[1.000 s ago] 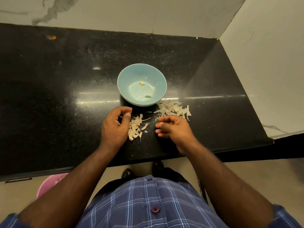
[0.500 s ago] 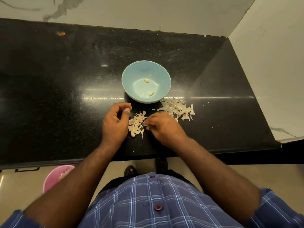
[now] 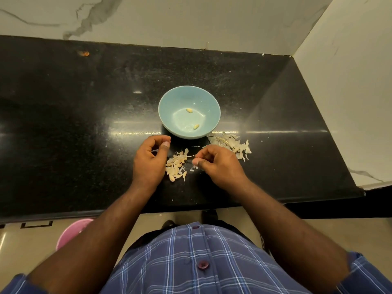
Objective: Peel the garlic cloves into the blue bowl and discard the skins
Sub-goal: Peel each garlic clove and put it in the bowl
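The blue bowl (image 3: 164, 115) stands on the black counter (image 3: 84, 124) and holds two peeled garlic cloves (image 3: 189, 110). Just in front of it lies a small pile of unpeeled cloves (image 3: 175, 167), between my two hands. A heap of papery skins (image 3: 231, 144) lies to the right of the bowl. My left hand (image 3: 147, 166) rests left of the clove pile with fingers curled round a small pale piece that is barely visible. My right hand (image 3: 220, 165) is at the pile's right edge and pinches a thin garlic stalk that sticks out of the pile.
White marble walls close the counter at the back and on the right. The counter's front edge (image 3: 106, 213) runs just behind my forearms. A pink bin (image 3: 72, 232) stands on the floor below at the left. An orange speck (image 3: 84, 53) lies far back left.
My right hand moved left from beside the skin heap to the clove pile and closed its fingers there. My left hand stayed in place.
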`<state>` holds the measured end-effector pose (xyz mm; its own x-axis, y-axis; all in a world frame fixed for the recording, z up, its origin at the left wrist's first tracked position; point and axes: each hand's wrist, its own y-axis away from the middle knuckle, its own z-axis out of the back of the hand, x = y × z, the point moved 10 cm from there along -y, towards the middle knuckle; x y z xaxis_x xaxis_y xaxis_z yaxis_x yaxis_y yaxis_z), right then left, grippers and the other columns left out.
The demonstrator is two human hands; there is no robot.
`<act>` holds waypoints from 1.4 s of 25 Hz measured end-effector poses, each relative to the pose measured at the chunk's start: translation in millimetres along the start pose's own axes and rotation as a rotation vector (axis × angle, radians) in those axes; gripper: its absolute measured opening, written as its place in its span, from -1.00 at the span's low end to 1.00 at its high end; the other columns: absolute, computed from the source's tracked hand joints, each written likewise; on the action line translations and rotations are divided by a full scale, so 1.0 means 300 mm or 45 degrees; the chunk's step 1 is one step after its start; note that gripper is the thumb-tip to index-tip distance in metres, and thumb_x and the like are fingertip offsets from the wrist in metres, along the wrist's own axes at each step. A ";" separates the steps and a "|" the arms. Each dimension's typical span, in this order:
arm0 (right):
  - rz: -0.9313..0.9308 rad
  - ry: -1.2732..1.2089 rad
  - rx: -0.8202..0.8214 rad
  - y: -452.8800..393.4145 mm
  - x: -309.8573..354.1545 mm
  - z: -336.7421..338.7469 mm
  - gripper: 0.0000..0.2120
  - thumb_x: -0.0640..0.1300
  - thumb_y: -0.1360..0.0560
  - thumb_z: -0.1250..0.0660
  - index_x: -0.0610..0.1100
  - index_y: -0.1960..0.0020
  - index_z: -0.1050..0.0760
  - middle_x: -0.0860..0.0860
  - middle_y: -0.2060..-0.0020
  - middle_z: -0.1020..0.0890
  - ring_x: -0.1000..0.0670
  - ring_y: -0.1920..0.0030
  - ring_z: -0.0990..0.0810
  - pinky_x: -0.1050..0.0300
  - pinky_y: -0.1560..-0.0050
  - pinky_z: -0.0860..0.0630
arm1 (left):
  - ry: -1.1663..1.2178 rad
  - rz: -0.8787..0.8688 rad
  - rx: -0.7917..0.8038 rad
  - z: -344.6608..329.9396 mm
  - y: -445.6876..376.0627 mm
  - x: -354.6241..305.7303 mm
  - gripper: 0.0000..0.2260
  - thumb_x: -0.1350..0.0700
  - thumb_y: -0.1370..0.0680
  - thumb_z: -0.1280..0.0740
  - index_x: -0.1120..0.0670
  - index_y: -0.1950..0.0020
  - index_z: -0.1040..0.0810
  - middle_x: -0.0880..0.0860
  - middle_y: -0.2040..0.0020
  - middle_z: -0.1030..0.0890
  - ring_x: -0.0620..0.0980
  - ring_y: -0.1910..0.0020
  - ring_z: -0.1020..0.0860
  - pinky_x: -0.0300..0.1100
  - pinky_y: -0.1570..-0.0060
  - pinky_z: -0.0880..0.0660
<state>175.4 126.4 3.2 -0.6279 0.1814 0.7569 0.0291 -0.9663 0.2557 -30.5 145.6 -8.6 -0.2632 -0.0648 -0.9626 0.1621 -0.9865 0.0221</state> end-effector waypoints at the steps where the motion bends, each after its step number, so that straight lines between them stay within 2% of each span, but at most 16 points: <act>1: -0.033 -0.098 -0.026 -0.002 -0.006 0.015 -0.93 -0.07 -0.52 -0.49 -0.02 0.02 -0.64 0.08 0.19 -0.68 0.09 0.14 -0.65 0.07 0.02 -0.64 | -0.038 -0.027 0.022 -0.004 0.003 -0.023 -0.87 0.14 -0.63 -0.36 -0.07 -0.11 -0.63 -0.10 0.00 -0.66 -0.14 -0.02 -0.61 -0.12 -0.06 -0.59; 3: -0.067 -0.317 -0.040 -0.004 -0.002 0.030 -0.94 -0.18 -0.52 -0.49 -0.08 0.02 -0.65 0.01 0.21 -0.71 0.03 0.16 -0.71 0.00 0.03 -0.69 | -0.067 -0.077 0.139 -0.033 0.013 -0.070 -0.87 0.11 -0.60 -0.42 -0.09 -0.11 -0.64 -0.11 0.00 -0.67 -0.16 0.00 -0.61 -0.21 -0.02 -0.56; 7: -0.086 -0.583 -0.014 -0.005 0.037 0.035 -0.93 -0.30 -0.56 -0.41 -0.16 0.01 -0.63 -0.12 0.18 -0.73 -0.07 0.15 -0.75 -0.03 0.05 -0.70 | 0.087 -0.036 0.444 -0.124 0.059 -0.128 -0.82 0.14 -0.52 -0.50 -0.07 -0.08 -0.66 -0.06 0.09 -0.72 -0.09 0.06 -0.67 -0.20 0.00 -0.62; 12: -0.018 -0.507 -0.102 0.009 0.046 0.065 -0.86 -0.21 -0.47 -0.53 -0.11 0.01 -0.62 -0.04 0.19 -0.73 -0.02 0.14 -0.74 -0.03 0.05 -0.70 | 0.051 0.018 0.329 -0.109 0.066 -0.132 -0.95 0.13 -0.56 -0.46 -0.03 0.05 -0.69 0.02 0.21 -0.71 -0.07 0.22 -0.66 -0.27 0.18 -0.59; 16: 0.043 -0.453 -0.066 0.021 0.070 0.051 -0.78 -0.21 -0.42 -0.58 -0.03 0.00 -0.62 0.02 0.15 -0.74 0.07 0.08 -0.72 0.05 -0.06 -0.68 | 0.080 0.134 0.305 -0.127 0.075 -0.106 -0.94 0.19 -0.61 -0.40 0.13 0.02 -0.67 0.01 0.26 -0.68 -0.23 0.34 -0.61 -0.40 0.33 -0.49; 19: 0.074 -0.401 -0.099 0.032 0.080 0.055 -0.76 -0.22 -0.43 -0.57 0.01 0.01 -0.60 0.03 0.14 -0.73 0.11 0.07 -0.72 0.09 -0.06 -0.67 | 0.176 0.227 0.320 -0.134 0.080 -0.081 -0.94 0.16 -0.60 -0.40 0.12 0.01 -0.66 0.03 0.24 -0.71 -0.20 0.31 -0.63 -0.37 0.31 -0.51; 22: 0.063 -0.370 -0.190 0.033 0.068 0.076 -0.82 -0.22 -0.46 -0.54 -0.05 -0.02 -0.63 0.05 0.14 -0.72 0.12 0.08 -0.71 0.05 -0.07 -0.67 | 0.304 0.268 0.407 -0.150 0.089 -0.082 -0.92 0.17 -0.54 -0.46 0.13 -0.01 -0.65 0.05 0.17 -0.72 -0.15 0.24 -0.65 -0.33 0.27 -0.53; 26: 0.053 -0.447 -0.169 0.034 0.069 0.071 -0.81 -0.21 -0.47 -0.54 -0.10 -0.05 -0.63 0.03 0.12 -0.73 0.09 0.06 -0.71 0.08 -0.07 -0.67 | 0.412 0.322 0.406 -0.153 0.083 -0.065 -0.96 0.22 -0.55 -0.44 0.14 0.01 -0.65 0.08 0.17 -0.71 -0.08 0.24 -0.63 -0.26 0.28 -0.53; 31: 0.063 -0.427 -0.234 0.035 0.073 0.074 -0.83 -0.26 -0.43 -0.56 -0.08 0.09 -0.60 0.01 0.19 -0.71 0.05 0.12 -0.71 0.04 0.00 -0.68 | 0.473 0.438 0.405 -0.167 0.093 -0.030 -0.93 0.22 -0.57 -0.42 0.21 -0.01 -0.66 0.15 0.14 -0.70 -0.10 0.26 -0.59 -0.25 0.28 -0.48; 35: 0.051 -0.452 -0.276 0.037 0.071 0.080 -0.76 -0.31 -0.42 -0.55 -0.04 0.14 -0.55 0.00 0.22 -0.69 0.03 0.11 -0.71 0.07 0.02 -0.69 | 0.539 0.479 0.356 -0.177 0.101 -0.040 -0.92 0.26 -0.56 -0.42 0.25 -0.01 -0.64 0.12 0.20 -0.67 -0.12 0.30 -0.56 -0.28 0.28 -0.50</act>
<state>180.9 124.0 36.4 -0.3214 0.1580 0.9337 -0.1405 -0.9830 0.1180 28.2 124.4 -10.7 0.1716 -0.4066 -0.8974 -0.0995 -0.9134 0.3948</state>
